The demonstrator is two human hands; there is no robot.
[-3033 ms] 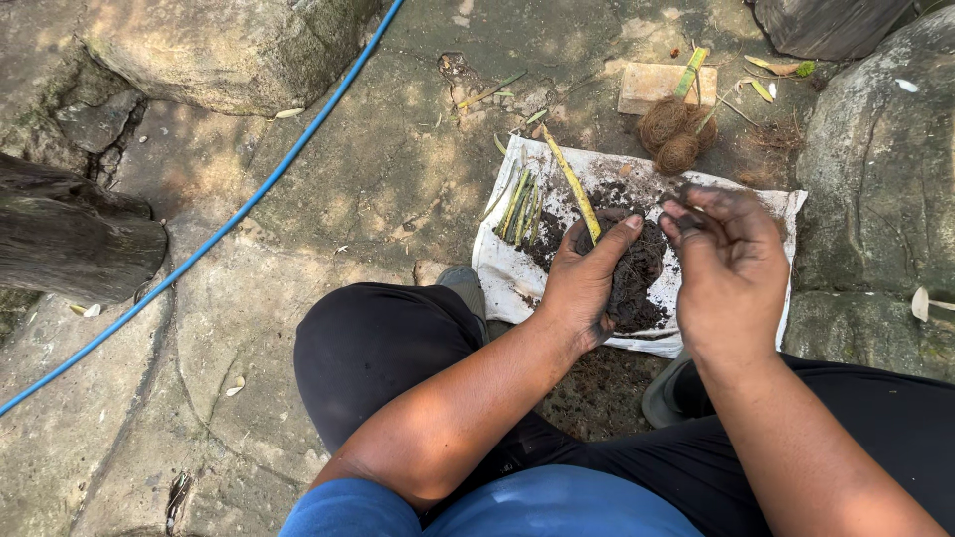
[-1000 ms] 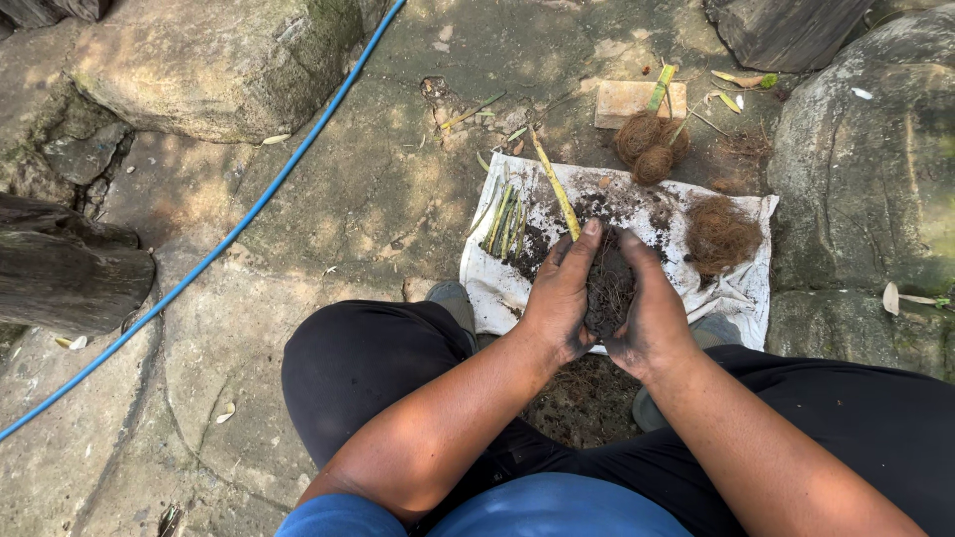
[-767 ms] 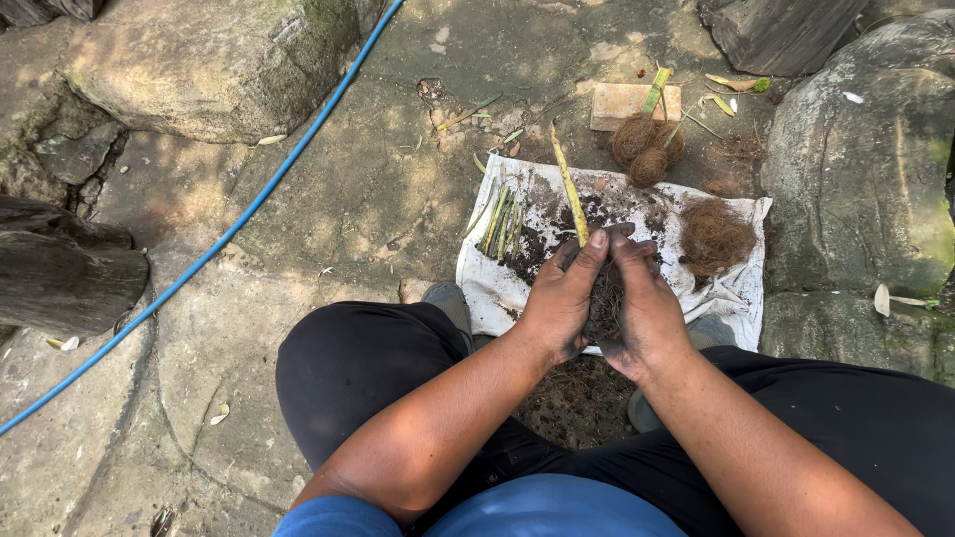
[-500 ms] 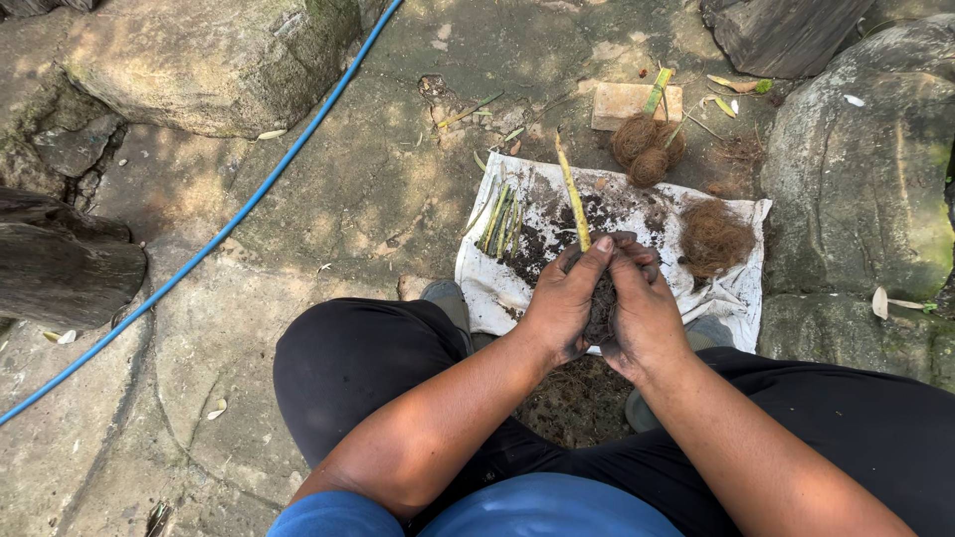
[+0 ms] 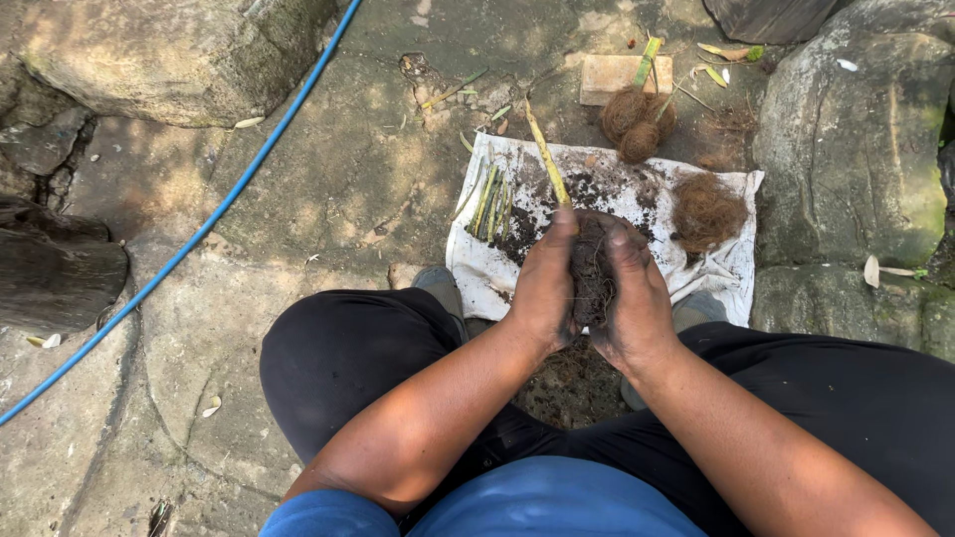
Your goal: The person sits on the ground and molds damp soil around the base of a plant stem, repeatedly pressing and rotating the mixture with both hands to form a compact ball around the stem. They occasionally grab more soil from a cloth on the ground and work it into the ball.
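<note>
At frame centre, over the white cloth [image 5: 726, 273], the left hand [image 5: 544, 283] and right hand [image 5: 637, 298] clasp a dark soil ball [image 5: 593, 273] with its stalk [image 5: 547, 159], pressed closer than a second ago.

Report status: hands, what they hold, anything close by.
Left hand and right hand cupped around soil ball with stem. White cloth beneath. Coconut fibre clump alongside.

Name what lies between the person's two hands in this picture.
In the head view, a dark clump of soil and roots is pressed between the left hand and right hand, a yellow-green stem rising from it.
</note>
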